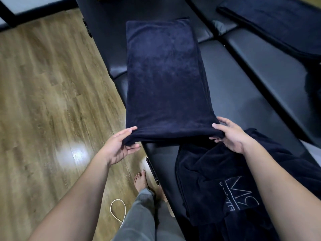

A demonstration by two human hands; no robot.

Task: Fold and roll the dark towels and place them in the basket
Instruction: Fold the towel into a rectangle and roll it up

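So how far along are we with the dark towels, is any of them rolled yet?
Folding looks done on one: the long navy folded towel lies flat on the black padded bench. In hand: the left hand and right hand grip its near corners, not yet rolled. Left: rolling it, then the crumpled navy towel with embroidered logo nearer the person. Another dark flat cloth lies far right. No basket is in view.

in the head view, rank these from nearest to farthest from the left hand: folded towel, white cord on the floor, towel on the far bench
1. folded towel: the left hand grips its near left corner.
2. white cord: on the wooden floor, below the hand, near the person's feet.
3. towel on the far bench: top right, across the padded benches.
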